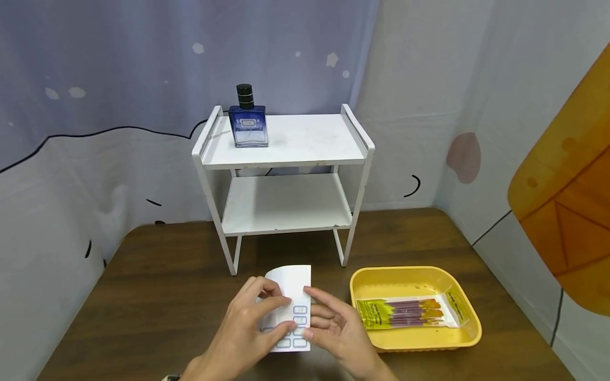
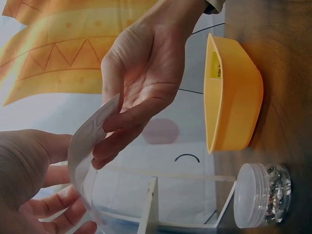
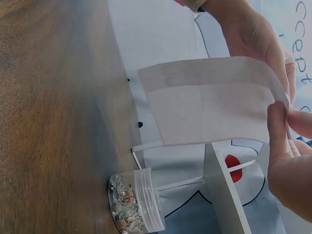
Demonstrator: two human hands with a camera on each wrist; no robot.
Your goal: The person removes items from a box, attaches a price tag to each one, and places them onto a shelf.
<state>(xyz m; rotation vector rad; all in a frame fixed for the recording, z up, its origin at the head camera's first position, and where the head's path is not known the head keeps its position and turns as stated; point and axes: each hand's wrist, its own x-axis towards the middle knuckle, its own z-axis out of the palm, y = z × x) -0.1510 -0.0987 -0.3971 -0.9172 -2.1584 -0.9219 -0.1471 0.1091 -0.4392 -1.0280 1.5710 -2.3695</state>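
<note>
Over the table [image 1: 162, 301]: label sheet [image 1: 298, 286], slightly bowed | right hand [image 1: 339, 324] pinching its edge | left hand [image 1: 245, 320] half-open at its face, can't tell if gripping | I'd flex it gently so a label [image 1: 300, 320] lifts clean tbh

The right hand's [image 3: 292, 178] fingers [image 3: 278, 127] pinch a white sheet [image 3: 209, 102] at its curved side, its broad face spreading away from them. Just beside those fingers, the left hand [image 3: 258, 41] reaches the same bent side. Well apart from the fingers, a clear lidded jar [image 3: 150, 200] of small pieces stands on the wooden counter [image 3: 53, 117], near a white shelf [image 3: 222, 190].
</note>
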